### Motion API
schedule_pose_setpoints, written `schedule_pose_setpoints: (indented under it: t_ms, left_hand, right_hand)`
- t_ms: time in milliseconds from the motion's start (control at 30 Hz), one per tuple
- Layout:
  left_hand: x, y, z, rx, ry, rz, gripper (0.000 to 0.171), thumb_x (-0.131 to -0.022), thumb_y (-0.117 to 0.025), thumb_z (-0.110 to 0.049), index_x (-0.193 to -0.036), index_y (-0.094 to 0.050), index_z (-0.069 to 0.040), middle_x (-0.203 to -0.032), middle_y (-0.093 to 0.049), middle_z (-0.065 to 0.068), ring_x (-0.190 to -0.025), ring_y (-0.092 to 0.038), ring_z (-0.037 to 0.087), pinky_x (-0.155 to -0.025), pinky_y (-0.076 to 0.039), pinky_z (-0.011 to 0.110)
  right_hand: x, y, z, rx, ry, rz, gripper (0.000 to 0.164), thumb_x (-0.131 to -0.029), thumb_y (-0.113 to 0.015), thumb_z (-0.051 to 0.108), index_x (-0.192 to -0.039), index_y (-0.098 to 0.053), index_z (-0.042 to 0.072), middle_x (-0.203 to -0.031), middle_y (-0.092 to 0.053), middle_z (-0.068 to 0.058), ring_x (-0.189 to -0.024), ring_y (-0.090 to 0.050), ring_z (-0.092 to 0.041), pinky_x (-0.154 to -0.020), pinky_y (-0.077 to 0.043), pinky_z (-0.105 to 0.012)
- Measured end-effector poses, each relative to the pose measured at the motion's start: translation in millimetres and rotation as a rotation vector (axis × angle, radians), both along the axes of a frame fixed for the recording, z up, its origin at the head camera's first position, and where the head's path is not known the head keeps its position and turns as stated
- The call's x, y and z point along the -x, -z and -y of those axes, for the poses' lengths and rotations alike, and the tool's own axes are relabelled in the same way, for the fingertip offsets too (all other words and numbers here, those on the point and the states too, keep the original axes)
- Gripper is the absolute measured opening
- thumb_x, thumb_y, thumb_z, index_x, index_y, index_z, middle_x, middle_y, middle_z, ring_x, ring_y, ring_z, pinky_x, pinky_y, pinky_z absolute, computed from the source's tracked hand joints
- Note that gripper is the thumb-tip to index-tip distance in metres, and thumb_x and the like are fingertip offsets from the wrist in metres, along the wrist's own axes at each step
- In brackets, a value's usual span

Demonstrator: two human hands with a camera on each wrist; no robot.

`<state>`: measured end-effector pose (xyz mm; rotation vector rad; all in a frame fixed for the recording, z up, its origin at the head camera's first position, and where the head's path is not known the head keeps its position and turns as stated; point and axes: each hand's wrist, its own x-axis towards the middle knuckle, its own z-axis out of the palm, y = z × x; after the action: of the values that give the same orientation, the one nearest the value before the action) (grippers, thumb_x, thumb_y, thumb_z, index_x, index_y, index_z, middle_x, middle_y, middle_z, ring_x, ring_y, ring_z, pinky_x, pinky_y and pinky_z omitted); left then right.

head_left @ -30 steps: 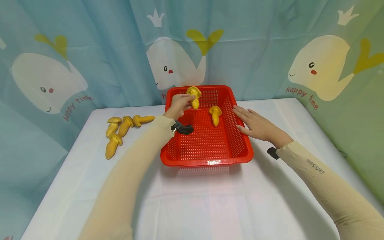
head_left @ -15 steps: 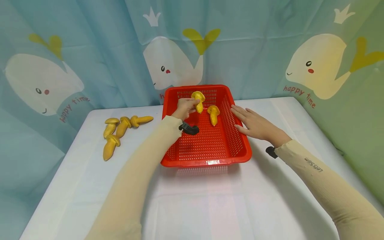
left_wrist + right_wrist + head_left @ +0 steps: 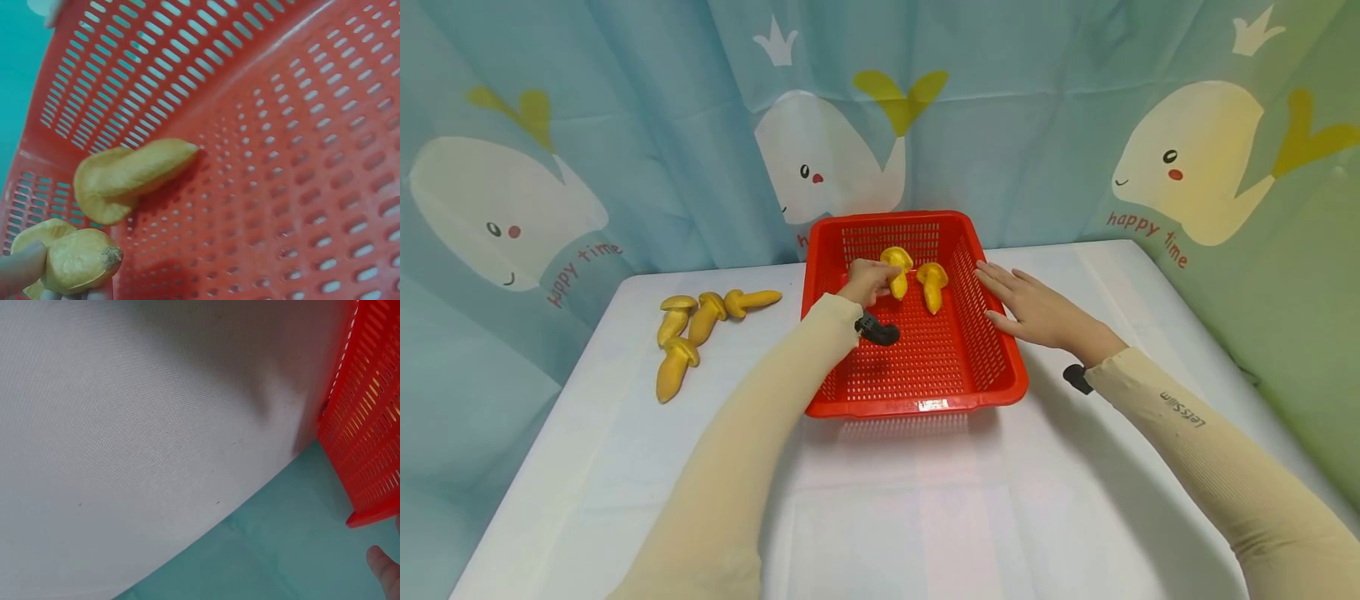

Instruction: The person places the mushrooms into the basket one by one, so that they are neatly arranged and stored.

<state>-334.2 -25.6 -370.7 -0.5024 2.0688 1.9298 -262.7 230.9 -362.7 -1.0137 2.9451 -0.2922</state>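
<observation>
Inside the red plastic basket (image 3: 925,407), my left hand (image 3: 868,280) pinches a yellow mushroom (image 3: 898,260) by its stem, low near the basket floor. The left wrist view shows my thumb on that mushroom (image 3: 81,259), its stem end towards the camera. Just right of it a second yellow mushroom (image 3: 932,286) lies on the basket floor; in the left wrist view this mushroom (image 3: 137,175) rests near the slotted wall. My right hand (image 3: 1033,310) rests with straight fingers on the basket's right rim. Only a fingertip or so of it shows in the right wrist view.
Several more yellow mushrooms (image 3: 688,329) lie in a group on the white table (image 3: 880,508), left of the basket. A blue curtain (image 3: 677,125) with whale prints hangs right behind the table's back edge.
My left hand has moved right and down into the basket with the mushroom, bringing it beside the one lying there. The right hand stays on the rim. The head view has shifted slightly.
</observation>
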Motion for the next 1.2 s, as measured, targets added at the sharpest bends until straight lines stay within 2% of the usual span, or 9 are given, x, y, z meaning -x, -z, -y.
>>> schedule_pose_setpoints:
  t_ms: [67, 133, 300, 367, 633, 733, 867, 1067, 1200]
  left_hand:
    - [1.7, 2.6, -1.3, 0.020, 0.008, 0.013, 0.041, -0.086, -0.068, -0.012, -0.123, -0.056, 0.002, -0.122, -0.061, 0.014, -0.105, -0.064, 0.022, -0.092, -0.053, 0.032]
    - [23.6, 30.4, 2.8, 0.014, 0.030, -0.008, 0.041, -0.079, -0.076, -0.015, -0.115, -0.061, 0.000, -0.112, -0.065, 0.012, -0.097, -0.067, 0.020, -0.082, -0.057, 0.030]
    - [37.9, 52.0, 2.5, 0.074, 0.030, -0.004, 0.042, -0.078, -0.077, -0.014, -0.115, -0.062, 0.000, -0.112, -0.065, 0.013, -0.096, -0.067, 0.022, -0.079, -0.058, 0.031]
    - [26.5, 38.1, -2.6, 0.121, 0.019, 0.040, 0.040, -0.081, -0.073, -0.012, -0.117, -0.061, 0.000, -0.113, -0.064, 0.012, -0.097, -0.067, 0.020, -0.082, -0.057, 0.031]
    - [95.6, 126.6, -1.7, 0.126, 0.042, 0.026, 0.034, -0.077, -0.077, -0.012, -0.108, -0.065, -0.004, -0.091, -0.065, 0.006, -0.068, -0.064, 0.018, -0.064, -0.059, 0.029]
    - [99.9, 131.6, -3.1, 0.116, 0.042, 0.023, 0.034, -0.076, -0.077, -0.010, -0.106, -0.064, 0.000, -0.093, -0.065, 0.009, -0.071, -0.067, 0.021, -0.063, -0.059, 0.031]
    - [89.9, 121.1, -0.9, 0.116, 0.086, 0.014, 0.040, -0.071, -0.081, -0.009, -0.103, -0.063, 0.006, -0.095, -0.064, 0.012, -0.075, -0.068, 0.021, -0.063, -0.059, 0.033]
    - [105.3, 139.7, 0.5, 0.112, 0.079, 0.045, 0.037, -0.069, -0.083, -0.014, -0.101, -0.065, -0.004, -0.081, -0.063, 0.004, -0.075, -0.067, 0.018, -0.064, -0.059, 0.033]
    - [100.4, 133.5, 1.9, 0.080, 0.087, 0.059, 0.036, -0.071, -0.082, -0.012, -0.101, -0.065, -0.004, -0.077, -0.063, 0.004, -0.080, -0.068, 0.019, -0.069, -0.059, 0.035]
  right_hand:
    - [0.3, 0.3, 0.0, 0.001, 0.000, 0.000, 0.066, -0.096, -0.046, 0.032, -0.149, -0.021, 0.002, -0.157, -0.018, -0.015, -0.144, -0.019, -0.031, -0.117, -0.018, -0.053]
    - [0.2, -0.1, 0.3, 0.004, -0.001, 0.001, 0.066, -0.096, -0.046, 0.032, -0.149, -0.020, 0.002, -0.157, -0.018, -0.015, -0.144, -0.019, -0.030, -0.117, -0.018, -0.053]
    - [-0.6, -1.1, 0.7, 0.006, 0.006, 0.012, 0.066, -0.096, -0.045, 0.032, -0.149, -0.020, 0.003, -0.157, -0.018, -0.015, -0.144, -0.019, -0.030, -0.117, -0.017, -0.053]
    - [-0.8, -1.0, 0.5, 0.003, 0.009, 0.014, 0.066, -0.096, -0.046, 0.032, -0.149, -0.020, 0.002, -0.157, -0.018, -0.015, -0.144, -0.019, -0.031, -0.117, -0.017, -0.053]
    - [-1.4, -1.1, 0.3, 0.005, 0.003, 0.007, 0.066, -0.096, -0.047, 0.031, -0.149, -0.020, 0.002, -0.157, -0.018, -0.015, -0.144, -0.019, -0.030, -0.117, -0.017, -0.053]
    - [-1.4, -1.2, 0.3, 0.007, 0.004, 0.008, 0.066, -0.095, -0.047, 0.030, -0.149, -0.021, 0.002, -0.157, -0.018, -0.015, -0.144, -0.019, -0.031, -0.117, -0.017, -0.053]
    - [-1.2, -0.7, 0.2, 0.002, 0.010, 0.012, 0.066, -0.096, -0.046, 0.031, -0.149, -0.020, 0.002, -0.157, -0.018, -0.015, -0.144, -0.019, -0.031, -0.117, -0.017, -0.053]
    - [-0.9, -0.5, 0.8, 0.006, 0.008, 0.016, 0.066, -0.095, -0.046, 0.031, -0.149, -0.020, 0.002, -0.157, -0.018, -0.015, -0.144, -0.019, -0.031, -0.117, -0.017, -0.054]
    - [-0.5, -0.2, 0.8, 0.008, 0.007, 0.015, 0.066, -0.095, -0.046, 0.031, -0.149, -0.020, 0.002, -0.157, -0.017, -0.015, -0.144, -0.019, -0.031, -0.117, -0.017, -0.054]
